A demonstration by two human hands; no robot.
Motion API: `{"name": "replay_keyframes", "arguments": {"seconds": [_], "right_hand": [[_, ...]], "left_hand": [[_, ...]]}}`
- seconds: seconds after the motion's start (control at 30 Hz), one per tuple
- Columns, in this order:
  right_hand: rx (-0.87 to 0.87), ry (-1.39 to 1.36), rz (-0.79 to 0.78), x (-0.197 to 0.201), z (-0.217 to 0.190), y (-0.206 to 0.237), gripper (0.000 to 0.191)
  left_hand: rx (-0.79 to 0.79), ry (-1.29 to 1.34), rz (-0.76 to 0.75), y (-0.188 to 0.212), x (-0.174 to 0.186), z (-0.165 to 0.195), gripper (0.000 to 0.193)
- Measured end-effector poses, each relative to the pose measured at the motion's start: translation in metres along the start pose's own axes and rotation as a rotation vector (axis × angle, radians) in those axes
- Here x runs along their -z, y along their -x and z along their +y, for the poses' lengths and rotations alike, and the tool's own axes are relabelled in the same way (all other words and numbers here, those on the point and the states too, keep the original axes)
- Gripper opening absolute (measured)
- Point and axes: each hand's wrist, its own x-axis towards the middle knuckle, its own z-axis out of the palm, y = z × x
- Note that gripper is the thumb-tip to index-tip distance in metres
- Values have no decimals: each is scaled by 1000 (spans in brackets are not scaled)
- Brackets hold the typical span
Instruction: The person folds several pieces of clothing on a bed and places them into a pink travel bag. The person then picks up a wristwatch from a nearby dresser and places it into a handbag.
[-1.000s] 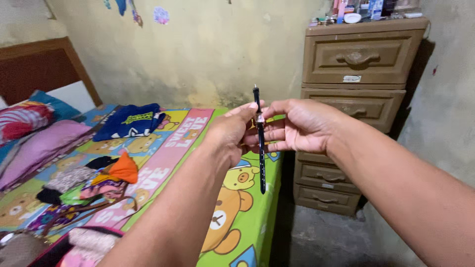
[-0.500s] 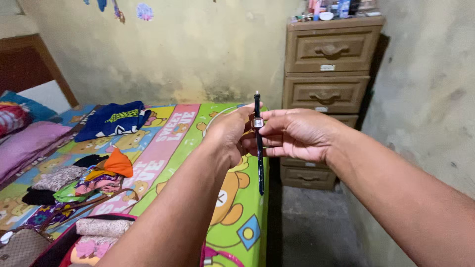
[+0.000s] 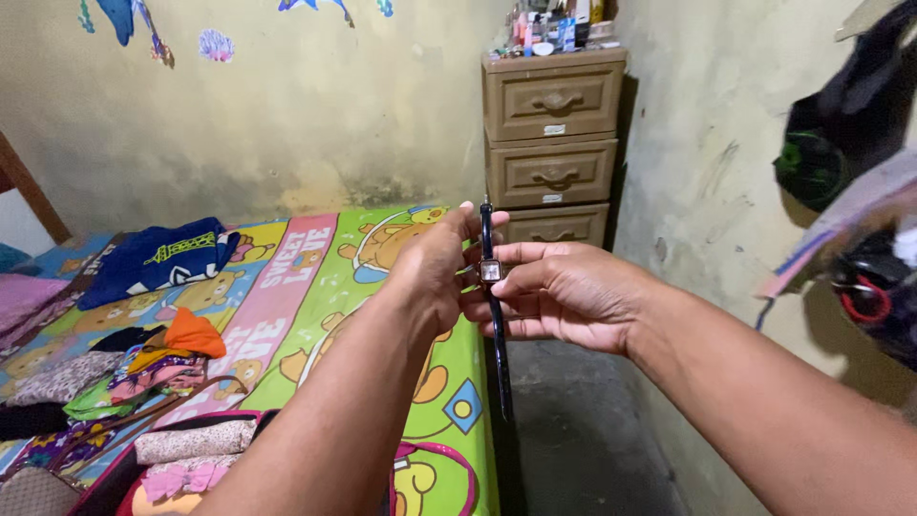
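Both hands hold a slim wristwatch (image 3: 492,271) with a small square face and a black strap, stretched upright in front of me. My left hand (image 3: 435,272) grips it from the left, fingers behind the upper strap. My right hand (image 3: 559,294) pinches the watch case from the right, thumb near the face. The lower strap (image 3: 501,363) hangs free below the hands.
A bed with a colourful cartoon-bear sheet (image 3: 315,287) lies to the left, with folded clothes (image 3: 162,358) and a blue shirt (image 3: 158,258) on it. A brown three-drawer chest (image 3: 554,143) topped with small bottles stands in the corner. Dark bags (image 3: 860,143) hang on the right wall.
The view has swung right and down, so the chest and right wall show more. Both hands keep the watch, held a little lower and farther right in the frame.
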Motion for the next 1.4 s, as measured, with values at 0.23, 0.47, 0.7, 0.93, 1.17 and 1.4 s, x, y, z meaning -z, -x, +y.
{"name": "replay_keyframes", "arguments": {"seconds": [0.23,0.47,0.7,0.93,1.17,1.4], "right_hand": [[0,26,30,-24,11,65,39],[-6,26,9,-56,47,134,44],[-34,-84,68,-94,75,156,29],[-80,-134,-4,-138,90,131,19],[-135,-192,-7,-224,114,83,26],[-163,-115,-21,-321,145,42,28]], "left_hand": [[14,46,-55,52,-18,-18,40],[44,2,-126,124,-19,-61,45],[93,45,-118,183,6,-80,47],[93,9,-129,210,62,-65,38],[114,-10,-201,242,153,-51,29],[144,-47,-91,276,261,-38,32]]}}
